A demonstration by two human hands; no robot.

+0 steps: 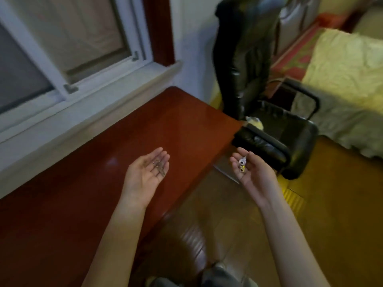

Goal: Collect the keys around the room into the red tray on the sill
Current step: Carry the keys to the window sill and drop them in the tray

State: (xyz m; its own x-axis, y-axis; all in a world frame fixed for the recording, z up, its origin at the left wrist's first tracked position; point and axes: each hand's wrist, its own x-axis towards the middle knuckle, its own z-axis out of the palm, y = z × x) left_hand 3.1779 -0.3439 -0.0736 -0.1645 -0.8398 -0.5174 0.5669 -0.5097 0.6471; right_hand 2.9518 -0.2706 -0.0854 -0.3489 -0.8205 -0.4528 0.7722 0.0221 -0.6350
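My left hand (145, 172) lies flat, palm up, fingers straight and together — a small bunch of dark metal keys on a ring (159, 167) rests on it, over the red-brown wooden desk (87, 162). I cannot count them. My right hand (249, 169) cups one silver key with a gold clip (242, 165) — fingers curled. No writing shows.

Dark keys on a ring (159, 167), flat in upturned left palm (145, 175); silver key with gold clasp (242, 164), cradled in right palm (251, 172).
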